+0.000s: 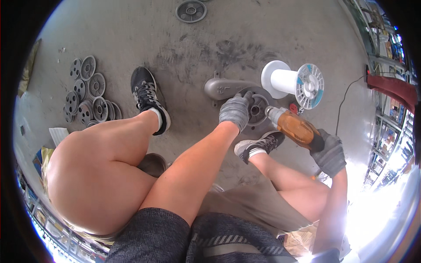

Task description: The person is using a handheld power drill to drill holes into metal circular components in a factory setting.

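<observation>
Left of the spool (283,82) and nearer the wearer, the wheel (264,103) is best braced firmly by the left hand (235,111), fingers at its edge but grip impossible to tell, while the right hand (329,153), clamped on the tool (298,129), should aim its nose steadily.

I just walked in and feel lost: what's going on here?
A person is working on a grey metal housing with a wheel at one end. Their gloved left hand is down on it beside the wheel; their gloved right hand grips an orange power tool, its nose close to the wheel. Nearby lies a white spool, with loose grey wheels heaped off left.
</observation>
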Available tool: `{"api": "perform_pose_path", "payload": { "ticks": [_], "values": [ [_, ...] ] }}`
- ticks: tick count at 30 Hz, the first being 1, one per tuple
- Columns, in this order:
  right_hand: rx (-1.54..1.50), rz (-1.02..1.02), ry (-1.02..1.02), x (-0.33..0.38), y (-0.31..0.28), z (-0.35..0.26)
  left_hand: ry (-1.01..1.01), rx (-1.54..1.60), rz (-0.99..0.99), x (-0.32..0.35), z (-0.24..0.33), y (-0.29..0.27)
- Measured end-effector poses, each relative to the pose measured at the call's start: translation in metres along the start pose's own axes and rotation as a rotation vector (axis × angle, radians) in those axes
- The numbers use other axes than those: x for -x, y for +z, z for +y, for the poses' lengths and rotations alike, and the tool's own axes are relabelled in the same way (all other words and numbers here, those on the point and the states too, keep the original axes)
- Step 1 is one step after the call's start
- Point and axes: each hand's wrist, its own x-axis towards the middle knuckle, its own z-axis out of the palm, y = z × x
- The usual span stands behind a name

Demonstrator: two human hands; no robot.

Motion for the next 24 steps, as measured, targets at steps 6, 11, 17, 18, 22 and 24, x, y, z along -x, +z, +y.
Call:
{"api": "perform_pose_path", "payload": {
  "ticks": [6, 11, 17, 18, 22, 24],
  "values": [
    [-0.076, 0.022, -0.034, 0.041, -0.018, 0.027, 0.013, 0.134, 0.028, 0.002, 0.003, -0.002],
    [0.044, -0.03, -0.093, 0.04, -0.017, 0.02, 0.001, 0.157, 0.068, -0.007, -0.003, -0.009],
    [0.039, -0.013, -0.202, 0.034, -0.004, 0.021, -0.131, 0.863, 0.455, -0.032, -0.018, -0.046],
    [0.069, -0.019, -0.197, 0.032, 0.001, 0.026, -0.118, 0.848, 0.475, -0.034, -0.018, -0.052],
    [0.169, -0.087, -0.065, 0.041, -0.003, 0.034, -0.26, 0.877, 0.462, -0.074, 0.014, -0.077],
    [0.127, -0.066, -0.165, 0.028, 0.003, 0.022, -0.425, 0.458, 0.577, -0.086, -0.02, -0.096]
  ]
}}
